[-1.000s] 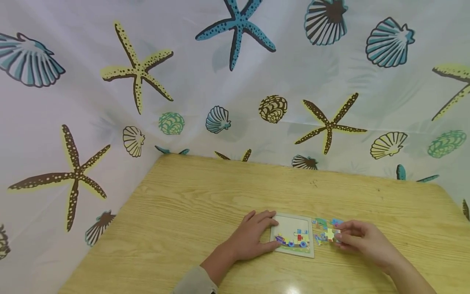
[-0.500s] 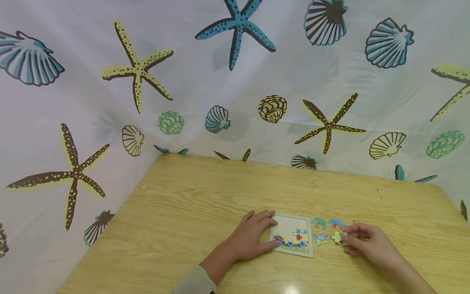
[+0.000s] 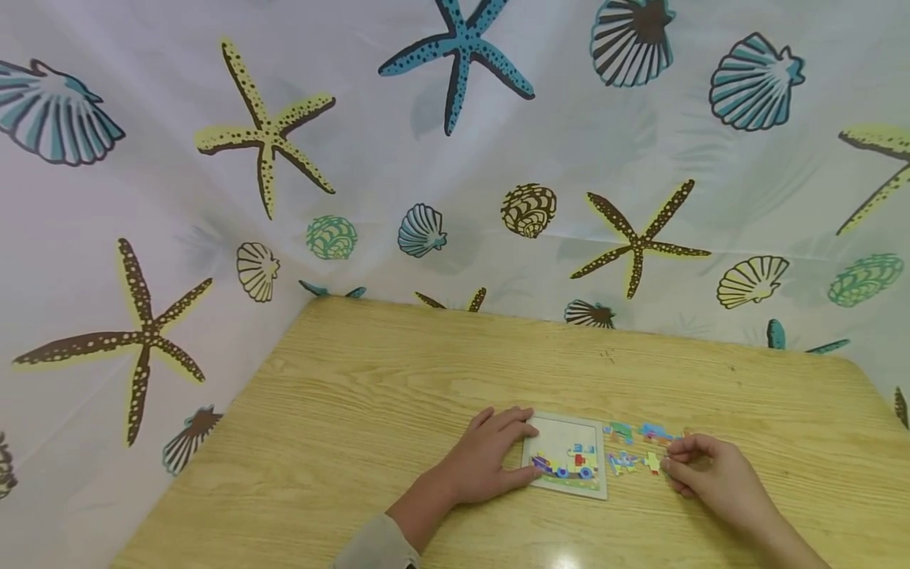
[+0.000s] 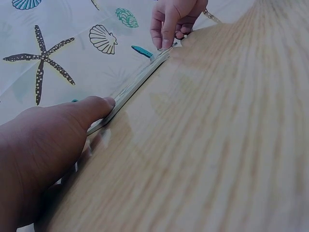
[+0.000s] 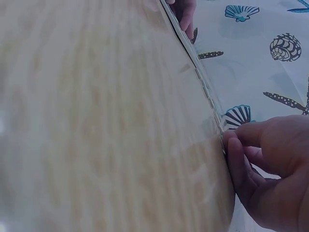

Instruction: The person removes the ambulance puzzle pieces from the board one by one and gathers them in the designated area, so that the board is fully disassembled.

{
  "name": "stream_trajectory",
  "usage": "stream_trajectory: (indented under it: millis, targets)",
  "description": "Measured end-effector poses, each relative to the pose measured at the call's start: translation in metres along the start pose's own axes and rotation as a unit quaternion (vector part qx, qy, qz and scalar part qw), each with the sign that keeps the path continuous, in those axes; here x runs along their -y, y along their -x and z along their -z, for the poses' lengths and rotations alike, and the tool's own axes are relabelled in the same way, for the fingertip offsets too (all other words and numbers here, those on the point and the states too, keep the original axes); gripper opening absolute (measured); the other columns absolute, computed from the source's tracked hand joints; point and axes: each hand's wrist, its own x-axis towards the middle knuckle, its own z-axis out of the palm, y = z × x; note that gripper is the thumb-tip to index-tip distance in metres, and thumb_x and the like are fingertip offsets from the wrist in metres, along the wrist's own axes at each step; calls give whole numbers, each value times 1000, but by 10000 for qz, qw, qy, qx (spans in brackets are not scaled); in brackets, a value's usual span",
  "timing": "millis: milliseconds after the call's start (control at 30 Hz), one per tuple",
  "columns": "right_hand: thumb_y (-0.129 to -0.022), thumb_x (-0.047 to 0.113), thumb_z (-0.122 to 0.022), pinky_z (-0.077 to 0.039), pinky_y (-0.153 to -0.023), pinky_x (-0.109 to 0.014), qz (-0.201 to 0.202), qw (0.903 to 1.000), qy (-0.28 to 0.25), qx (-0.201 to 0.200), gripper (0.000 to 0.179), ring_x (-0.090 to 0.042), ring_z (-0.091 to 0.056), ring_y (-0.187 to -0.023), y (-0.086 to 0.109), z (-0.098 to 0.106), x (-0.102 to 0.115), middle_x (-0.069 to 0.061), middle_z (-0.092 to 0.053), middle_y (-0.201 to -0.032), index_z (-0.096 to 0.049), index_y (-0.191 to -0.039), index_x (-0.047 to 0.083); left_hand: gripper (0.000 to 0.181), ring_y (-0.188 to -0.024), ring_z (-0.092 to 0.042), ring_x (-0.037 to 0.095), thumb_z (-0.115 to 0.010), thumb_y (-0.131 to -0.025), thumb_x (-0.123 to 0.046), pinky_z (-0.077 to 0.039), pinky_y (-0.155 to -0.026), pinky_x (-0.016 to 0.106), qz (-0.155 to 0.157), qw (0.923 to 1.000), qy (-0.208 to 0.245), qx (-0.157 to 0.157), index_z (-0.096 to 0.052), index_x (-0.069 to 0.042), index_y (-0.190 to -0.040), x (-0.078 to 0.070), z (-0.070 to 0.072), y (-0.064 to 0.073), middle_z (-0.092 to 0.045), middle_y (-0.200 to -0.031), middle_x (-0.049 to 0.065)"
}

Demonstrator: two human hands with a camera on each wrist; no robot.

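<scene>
we're seeing the puzzle board (image 3: 566, 496) lying flat on the wooden table (image 3: 398, 371), between the left hand (image 3: 490, 462) and the right hand (image 3: 718, 474). its outline is looking nearly square, so we aren't picking out a long axis; its far edge is sloping slightly nearer to the person towards the right. the printed vehicle (image 3: 565, 466) is stretching left to right across the board's near part, its purple end pointing left, its wheels facing the near edge.

the left hand is spreading its fingers along the board's left side, thumb resting on the near-left rim. the right hand is bringing thumb and forefinger together just beside the yellow piece (image 3: 652, 462); we can't tell whether a piece is sitting between those tips. to that piece's left, the blue-and-purple piece (image 3: 622, 463) is lying; beyond them are lying the green piece (image 3: 620, 432) and the blue-and-red piece (image 3: 656, 432).

the left fingers are covering the board's far-left corner, and the right fingers are hiding whatever is lying under them. the wrist views are showing the board almost edge-on, its printed face hardly readable. the pieces' prints are too small for us to make out. the patterned curtain (image 3: 455, 174) is running off the top and sides.
</scene>
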Motion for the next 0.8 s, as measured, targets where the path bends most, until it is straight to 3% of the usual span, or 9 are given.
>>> stream_trajectory:
  millis: [133, 433, 600, 800]
  targets:
    - [-93, 14, -71, -58, -63, -23, 38, 10000, -65, 41, 24, -10, -65, -71, 0, 0, 0, -9, -67, -93, -64, -105, -5, 55, -151, -31, 15, -58, -95, -56, -16, -125, 51, 6, 10000, -12, -7, -55, -22, -138, -1, 2, 1, -37, -160, -5]
    - [-95, 20, -69, -61, -74, -28, -504, 9901, -1216, 480, 41, -13, -69, -84, -2, 8, -7, -8, -68, -104, -57, -121, -10, 54, -150, -31, 15, -59, -95, -55, -16, -125, 51, -5, 10000, -12, -6, -55, -22, -138, -1, 1, 1, -37, -160, -4]
    - [-95, 22, -69, -61, -73, -29, -437, 9893, -1276, 557, 46, -15, -70, -81, -2, 10, -5, -6, -70, -102, -56, -124, -11, 55, -151, -31, 15, -58, -95, -56, -16, -125, 51, -24, 10000, -27, -10, -55, -22, -138, 1, -1, 1, -37, -160, -5]
    - [-94, 23, -70, -62, -73, -31, -273, 9894, -1236, 710, 47, -15, -70, -82, -1, 6, 3, -20, -65, -119, -57, -125, -10, 56, -150, -31, 14, -57, -96, -58, -17, -125, 51, -42, 10000, -61, -15, -55, -23, -139, 3, -2, 0, -36, -160, -5]
